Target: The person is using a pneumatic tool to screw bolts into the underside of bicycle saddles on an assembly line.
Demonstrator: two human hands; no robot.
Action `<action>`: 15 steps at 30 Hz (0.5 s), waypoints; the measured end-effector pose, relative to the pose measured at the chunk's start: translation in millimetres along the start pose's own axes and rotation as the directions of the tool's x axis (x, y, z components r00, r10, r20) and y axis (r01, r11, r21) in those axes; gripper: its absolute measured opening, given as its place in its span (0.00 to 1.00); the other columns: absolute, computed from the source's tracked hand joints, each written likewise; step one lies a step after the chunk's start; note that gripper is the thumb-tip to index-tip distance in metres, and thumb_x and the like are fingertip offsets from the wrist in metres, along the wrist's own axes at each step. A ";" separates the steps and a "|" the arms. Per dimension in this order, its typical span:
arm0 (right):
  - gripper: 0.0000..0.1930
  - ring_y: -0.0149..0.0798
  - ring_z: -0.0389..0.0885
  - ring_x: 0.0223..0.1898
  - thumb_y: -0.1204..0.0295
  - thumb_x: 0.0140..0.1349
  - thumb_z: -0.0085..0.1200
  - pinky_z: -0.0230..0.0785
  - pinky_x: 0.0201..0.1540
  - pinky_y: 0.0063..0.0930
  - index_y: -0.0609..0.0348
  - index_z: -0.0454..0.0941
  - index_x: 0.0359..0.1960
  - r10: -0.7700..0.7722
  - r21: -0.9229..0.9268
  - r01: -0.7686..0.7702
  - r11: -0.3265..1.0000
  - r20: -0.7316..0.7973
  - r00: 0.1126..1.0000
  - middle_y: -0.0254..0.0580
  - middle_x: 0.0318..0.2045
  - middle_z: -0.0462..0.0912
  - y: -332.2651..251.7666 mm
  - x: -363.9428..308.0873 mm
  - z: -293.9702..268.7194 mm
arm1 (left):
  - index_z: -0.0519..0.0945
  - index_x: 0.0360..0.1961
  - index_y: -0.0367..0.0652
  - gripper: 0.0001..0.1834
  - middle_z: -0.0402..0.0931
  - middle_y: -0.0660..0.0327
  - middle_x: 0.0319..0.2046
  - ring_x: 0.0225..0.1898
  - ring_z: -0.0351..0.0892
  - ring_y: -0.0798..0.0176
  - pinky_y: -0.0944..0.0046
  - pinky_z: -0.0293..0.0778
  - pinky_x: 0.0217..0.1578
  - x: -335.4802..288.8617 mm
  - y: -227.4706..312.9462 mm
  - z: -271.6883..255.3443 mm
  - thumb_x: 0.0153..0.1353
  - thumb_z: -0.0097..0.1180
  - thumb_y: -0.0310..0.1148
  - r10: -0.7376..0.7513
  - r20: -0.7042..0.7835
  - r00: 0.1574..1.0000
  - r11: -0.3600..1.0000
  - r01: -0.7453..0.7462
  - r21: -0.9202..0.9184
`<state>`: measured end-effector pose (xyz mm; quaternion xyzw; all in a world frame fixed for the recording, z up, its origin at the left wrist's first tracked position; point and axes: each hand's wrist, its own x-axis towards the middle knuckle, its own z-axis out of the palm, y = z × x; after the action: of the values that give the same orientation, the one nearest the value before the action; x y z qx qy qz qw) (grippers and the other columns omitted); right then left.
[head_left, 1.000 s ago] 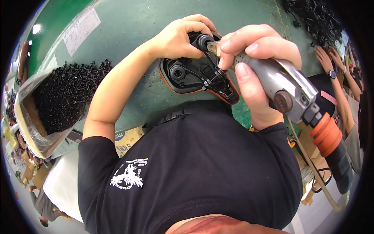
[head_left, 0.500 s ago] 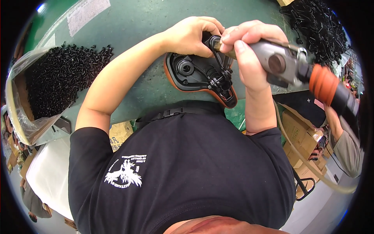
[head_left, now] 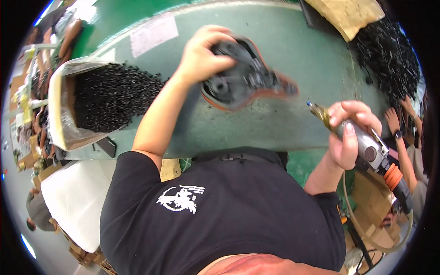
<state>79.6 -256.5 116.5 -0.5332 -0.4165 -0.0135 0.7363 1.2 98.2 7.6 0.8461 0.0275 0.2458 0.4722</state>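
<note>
My left hand [head_left: 206, 55] grips the wide end of a bicycle saddle [head_left: 229, 98] with a black underside and an orange-brown edge. Its underside faces up, the narrow nose points right, and motion blurs it a little. Whether it touches the green table cannot be made out. In my right hand [head_left: 350, 133] is a grey air screwdriver [head_left: 369, 149] with an orange ribbed collar. The tool's tip [head_left: 310, 104] points up and left, apart from the saddle nose.
To the left, a plastic-lined box [head_left: 57, 110] spills small black screws [head_left: 114, 96] onto the green table [head_left: 275, 128]. At the far right lie a heap of black parts [head_left: 387, 59] and brown paper [head_left: 353, 16]. Another person's hands [head_left: 393, 120] reach in there. A hose [head_left: 353, 215] hangs below.
My right hand has drawn the screwdriver away from the saddle, down and right. My left hand has shifted left with the saddle, whose nose has swung from pointing toward me to the right.
</note>
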 end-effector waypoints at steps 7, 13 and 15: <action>0.19 0.40 0.83 0.30 0.86 0.61 0.49 0.80 0.41 0.42 0.63 0.72 0.55 0.094 0.143 -0.085 0.986 -0.055 0.994 0.65 0.47 0.82 30.4 -17.2 -9.2 | 0.86 0.47 0.31 0.20 0.83 0.47 0.54 0.54 0.84 0.53 0.57 0.79 0.55 12.9 -65.2 -164.6 0.58 0.75 0.33 -0.006 -0.789 0.615 0.860 0.405 0.310; 0.17 0.37 0.85 0.32 0.90 0.61 0.48 0.80 0.40 0.34 0.65 0.71 0.52 0.228 0.172 -0.218 0.961 -0.042 0.973 0.61 0.47 0.84 66.1 -17.9 5.1 | 0.87 0.44 0.40 0.16 0.83 0.50 0.58 0.63 0.80 0.43 0.50 0.75 0.64 -91.2 -8.2 -128.3 0.58 0.74 0.35 0.097 -0.259 0.961 0.708 0.116 0.697; 0.17 0.37 0.85 0.32 0.90 0.62 0.48 0.80 0.40 0.34 0.65 0.72 0.51 0.256 0.167 -0.249 0.954 -0.021 0.967 0.61 0.47 0.84 76.0 -16.1 11.5 | 0.86 0.46 0.40 0.18 0.82 0.51 0.59 0.65 0.78 0.43 0.46 0.72 0.67 -123.3 -2.2 -113.4 0.57 0.75 0.37 0.084 -0.194 0.977 0.695 0.082 0.714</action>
<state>97.5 -221.4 48.6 -0.5196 -0.3290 0.1034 0.7817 -156.7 154.1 6.8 0.9319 0.1711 0.3043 0.0983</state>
